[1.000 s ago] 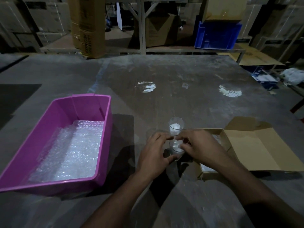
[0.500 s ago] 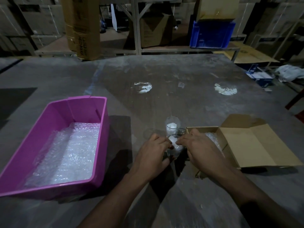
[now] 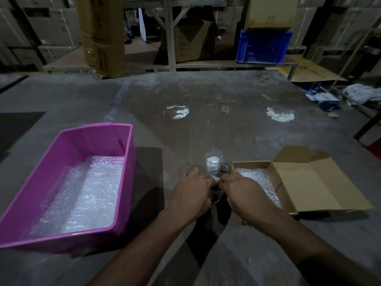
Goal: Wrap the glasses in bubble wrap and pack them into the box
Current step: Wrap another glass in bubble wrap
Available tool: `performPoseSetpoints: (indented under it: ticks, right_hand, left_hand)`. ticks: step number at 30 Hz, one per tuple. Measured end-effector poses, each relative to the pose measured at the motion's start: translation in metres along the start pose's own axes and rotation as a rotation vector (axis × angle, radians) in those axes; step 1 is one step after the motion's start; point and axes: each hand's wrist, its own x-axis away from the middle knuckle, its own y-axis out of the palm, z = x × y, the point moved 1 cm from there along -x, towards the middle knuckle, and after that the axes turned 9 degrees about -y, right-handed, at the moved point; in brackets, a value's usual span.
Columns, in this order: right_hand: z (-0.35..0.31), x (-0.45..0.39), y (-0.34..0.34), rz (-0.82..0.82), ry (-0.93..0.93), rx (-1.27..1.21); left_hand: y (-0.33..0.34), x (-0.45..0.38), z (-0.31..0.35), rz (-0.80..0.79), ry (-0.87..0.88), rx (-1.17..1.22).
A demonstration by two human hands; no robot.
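Note:
A clear glass lies tilted between my hands near the table's front. My left hand curls round its left side and my right hand grips its right side, fingertips nearly meeting over its rim. A second clear glass stands upright just behind them, a white reflection in it. An open cardboard box sits to the right, with bubble wrap lining its left part. A pink plastic bin on the left holds sheets of bubble wrap.
The grey table stretches far back with two bright light reflections. Behind it stand shelves with cardboard cartons and a blue crate. A red stool edge shows at the right.
Both hands have closed tighter around the near glass and shifted slightly toward me. The upright glass behind has not moved.

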Motion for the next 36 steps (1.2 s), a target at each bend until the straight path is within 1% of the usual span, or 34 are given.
performPoseSetpoints:
  ticks: [3,6,8,12,14,16,20,25,30,36]
  right_hand:
    - [-0.002,0.002,0.000,-0.042,0.014,-0.030]
    - [0.004,0.003,0.000,-0.022,0.130,-0.229]
    - [0.006,0.003,-0.003,-0.011,0.207,-0.330]
    - [0.007,0.005,-0.009,0.107,0.248,-0.271]
    - [0.004,0.003,-0.012,0.153,0.220,-0.253]
    - [0.002,0.000,-0.011,0.175,0.149,-0.223]
    - [0.000,-0.007,-0.009,0.134,0.001,-0.120]
    - [0.004,-0.009,0.003,0.150,-0.088,-0.087]
    - [0.000,-0.005,0.014,0.112,-0.118,-0.013]
    - [-0.005,-0.003,0.013,0.110,-0.093,-0.023]
  left_hand:
    - [-0.002,0.001,0.000,-0.007,0.005,-0.001]
    - [0.000,0.006,-0.001,-0.014,0.014,0.043]
    - [-0.002,0.010,-0.001,-0.015,0.022,0.118]
    - [-0.009,0.019,-0.005,0.009,-0.055,0.257]
    - [-0.012,0.021,-0.008,0.024,-0.079,0.326]
    - [-0.014,0.024,-0.009,0.028,-0.096,0.368]
    - [-0.010,0.027,-0.010,0.058,-0.136,0.412]
    - [-0.001,0.027,-0.009,0.103,-0.205,0.448]
    - [0.006,0.025,-0.008,0.129,-0.208,0.449]
    - [0.004,0.025,-0.009,0.135,-0.203,0.474]
